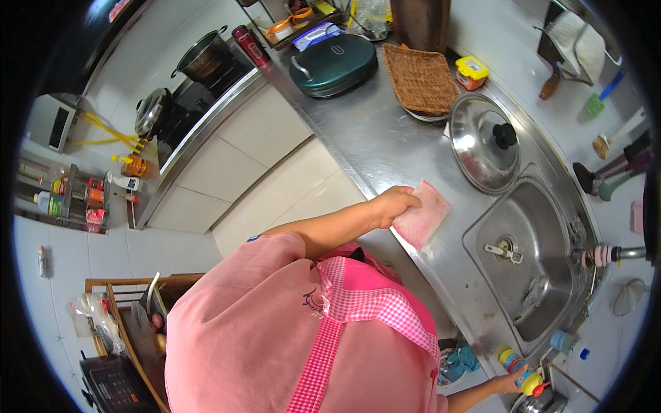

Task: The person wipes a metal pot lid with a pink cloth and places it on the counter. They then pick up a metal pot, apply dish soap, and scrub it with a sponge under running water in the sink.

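My left hand [395, 206] grips a folded pink cloth [424, 219] by one corner, over the front edge of the steel counter [361, 139]. At the lower right, my right hand [508, 383] is closed around a yellow and blue squeeze bottle [512, 361] with a red cap. The bottle is tilted, its cap pointing toward the bottom of the view, beside a metal pot [542, 401]. Between my hands lies the steel sink [542, 304]. A small white tool [503, 253] rests over its drain, and a crumpled clear item lies on its floor.
A steel lid [477, 149] stands near the sink. Behind it are a wicker tray [421, 77], a yellow-lidded tub [471, 72] and a green electric griddle [335, 64]. A clear bottle [568, 345] lies by the sink corner. Pots [204, 57] sit on the stove at upper left.
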Available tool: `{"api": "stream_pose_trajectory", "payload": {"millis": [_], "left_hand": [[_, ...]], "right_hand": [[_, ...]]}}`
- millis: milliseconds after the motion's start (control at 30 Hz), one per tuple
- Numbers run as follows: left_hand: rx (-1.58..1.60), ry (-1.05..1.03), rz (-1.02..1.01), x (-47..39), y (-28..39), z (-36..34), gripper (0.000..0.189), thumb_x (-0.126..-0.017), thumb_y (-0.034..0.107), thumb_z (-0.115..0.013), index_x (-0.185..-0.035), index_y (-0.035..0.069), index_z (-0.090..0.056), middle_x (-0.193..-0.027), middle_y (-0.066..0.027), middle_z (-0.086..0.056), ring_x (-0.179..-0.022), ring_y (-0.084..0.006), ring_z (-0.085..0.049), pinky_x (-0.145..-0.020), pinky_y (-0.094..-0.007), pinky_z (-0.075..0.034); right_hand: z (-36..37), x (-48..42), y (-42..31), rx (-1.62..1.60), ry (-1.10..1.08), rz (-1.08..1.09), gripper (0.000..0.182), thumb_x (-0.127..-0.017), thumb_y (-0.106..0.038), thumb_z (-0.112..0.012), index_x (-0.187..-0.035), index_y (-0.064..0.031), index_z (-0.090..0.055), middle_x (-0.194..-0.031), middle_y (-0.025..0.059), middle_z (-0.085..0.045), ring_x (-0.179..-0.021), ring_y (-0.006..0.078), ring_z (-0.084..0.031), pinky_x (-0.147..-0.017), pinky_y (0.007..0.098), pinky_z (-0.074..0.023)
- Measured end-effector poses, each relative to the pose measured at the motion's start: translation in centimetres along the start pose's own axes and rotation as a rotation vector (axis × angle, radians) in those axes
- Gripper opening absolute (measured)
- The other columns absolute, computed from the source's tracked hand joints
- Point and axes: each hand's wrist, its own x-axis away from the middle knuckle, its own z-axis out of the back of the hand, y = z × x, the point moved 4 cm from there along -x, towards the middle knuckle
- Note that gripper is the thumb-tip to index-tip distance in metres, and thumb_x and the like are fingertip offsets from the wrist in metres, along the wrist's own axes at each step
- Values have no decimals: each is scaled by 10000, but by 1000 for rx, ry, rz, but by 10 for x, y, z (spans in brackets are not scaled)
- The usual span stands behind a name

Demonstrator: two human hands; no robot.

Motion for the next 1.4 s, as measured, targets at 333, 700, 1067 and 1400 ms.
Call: {"api": "stream_pose_trajectory", "payload": {"millis": [333, 700, 1067, 1400], "left_hand": [[362, -222, -25, 24, 22, 57, 234, -818, 26, -515, -1051, 20, -532, -1007, -106, -601, -910, -227, -606, -824, -365, -493], [-148, -246, -192, 51, 150, 222, 358, -862, 205, -556, -1176, 53, -476, -1043, -39, -561, -926, -148, -546, -804, -320, -465], [-1851, 1679, -773, 164, 530, 747, 641, -719, 416, -649, -1168, 1, -456, -1207, -194, -478, -1175, -376, -381, -977, -457, -315], [-1935, 1006, -289, 151, 595, 792, 276, -695, 288, -662, -805, 38, -623, -781, -168, -618, -795, -345, -589, -684, -427, -468]], "right_hand": [[-102, 181, -113, -170, -507, -242, 341, -869, -188, -517, -1135, 22, -478, -1002, 140, -558, -899, 212, -522, -809, 324, -424], [-345, 499, -331, -605, -1594, -969, 419, -789, -59, -536, -1193, -3, -443, -1104, 129, -537, -1007, 220, -531, -852, 350, -439], [-390, 655, -386, -707, -1370, -1552, 247, -728, -209, -521, -931, -70, -538, -562, 21, -457, -447, 154, -389, -401, 290, -287], [-405, 701, -395, -470, -1261, -1460, 215, -745, -230, -555, -913, -105, -506, -607, 23, -500, -445, 172, -445, -380, 281, -322]]}}
